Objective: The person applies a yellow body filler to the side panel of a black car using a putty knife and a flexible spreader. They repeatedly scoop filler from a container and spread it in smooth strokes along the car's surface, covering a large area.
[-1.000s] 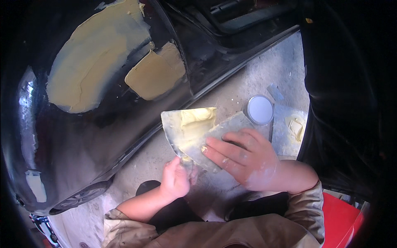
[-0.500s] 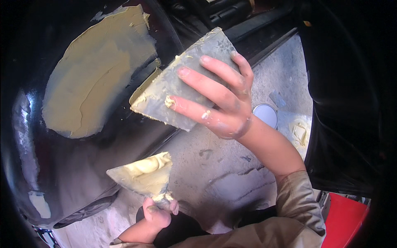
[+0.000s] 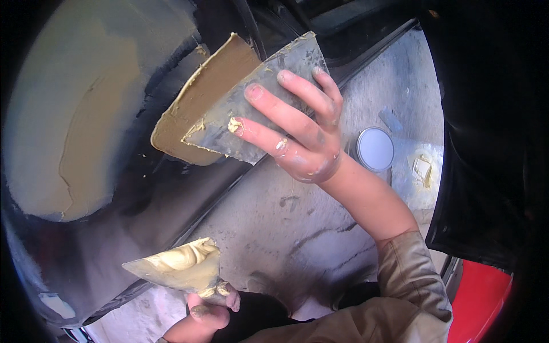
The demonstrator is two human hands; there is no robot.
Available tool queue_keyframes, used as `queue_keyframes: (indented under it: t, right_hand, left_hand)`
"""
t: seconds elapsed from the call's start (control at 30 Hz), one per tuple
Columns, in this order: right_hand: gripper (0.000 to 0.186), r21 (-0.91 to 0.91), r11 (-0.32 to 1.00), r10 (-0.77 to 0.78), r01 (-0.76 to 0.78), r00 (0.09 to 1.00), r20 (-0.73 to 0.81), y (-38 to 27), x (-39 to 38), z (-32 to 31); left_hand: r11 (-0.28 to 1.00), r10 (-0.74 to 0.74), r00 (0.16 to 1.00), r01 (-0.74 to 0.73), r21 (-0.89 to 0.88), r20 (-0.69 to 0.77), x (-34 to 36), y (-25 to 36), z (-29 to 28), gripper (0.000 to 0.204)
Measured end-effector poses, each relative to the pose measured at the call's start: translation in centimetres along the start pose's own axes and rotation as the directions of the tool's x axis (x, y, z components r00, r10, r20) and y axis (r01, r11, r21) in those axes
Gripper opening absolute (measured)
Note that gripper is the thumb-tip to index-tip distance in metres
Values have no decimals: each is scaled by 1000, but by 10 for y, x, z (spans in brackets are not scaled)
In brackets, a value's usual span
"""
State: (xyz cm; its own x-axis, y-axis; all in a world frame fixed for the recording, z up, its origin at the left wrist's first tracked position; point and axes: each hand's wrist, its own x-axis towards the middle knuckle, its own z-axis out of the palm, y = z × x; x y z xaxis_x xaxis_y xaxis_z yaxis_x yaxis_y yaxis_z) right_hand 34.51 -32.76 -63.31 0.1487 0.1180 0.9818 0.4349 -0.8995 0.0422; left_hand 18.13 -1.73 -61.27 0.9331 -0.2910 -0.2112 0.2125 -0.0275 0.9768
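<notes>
My right hand (image 3: pixel 311 140) is closed on a flat grey putty spreader (image 3: pixel 213 135), its fingers splayed across the top; the thumb is hidden beneath. The spreader's long edge meets a fresh tan band of putty (image 3: pixel 197 106) on a black car body panel (image 3: pixel 157 203). To the left, a larger patch of putty (image 3: pixel 74 120) covers the panel, smeared thin in places. Low in the view, my left hand (image 3: pixel 207 314) grips the short handle of a putty knife (image 3: pixel 166 275). Cream putty (image 3: pixel 186 256) lies thick on its wide blade. Putty also clings to my right index fingertip.
On the grey floor (image 3: pixel 286 220) to the right stand a round can with a pale top (image 3: pixel 375 150) and a small bluish flat piece (image 3: pixel 390 119). Beside them, cream putty (image 3: pixel 423 170) sits on a pale sheet. A red object (image 3: pixel 480 297) is at the lower right.
The view has shifted, so the panel's large patch sits further left and lower. A wider band of putty now shows behind the spreader's edge. The left hand with the putty knife appears slightly lower.
</notes>
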Motion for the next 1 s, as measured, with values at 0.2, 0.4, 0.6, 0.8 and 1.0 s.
queue_keyframes:
  t: [0.2,0.4,0.6,0.8,1.0]
  right_hand:
    - [23,10,999,41,-41,999,11,-2,-31,3]
    - [21,17,994,107,-108,992,60,-8,-61,9]
    - [19,22,988,148,-150,986,72,-15,-89,19]
    - [27,102,970,189,-220,950,249,-14,-91,-12]
    - [37,674,396,472,-624,768,433,-47,-25,-86]
  left_hand:
    - [995,-30,999,27,-95,-29,-4,-1,-8,98]
    - [996,-33,998,28,-79,-56,-11,-6,-15,100]
    - [994,-6,999,1,-107,-53,-12,-8,-17,99]
    - [998,9,999,-6,-68,44,-3,0,-11,97]
    - [985,73,910,-3,-170,407,17,0,-14,68]
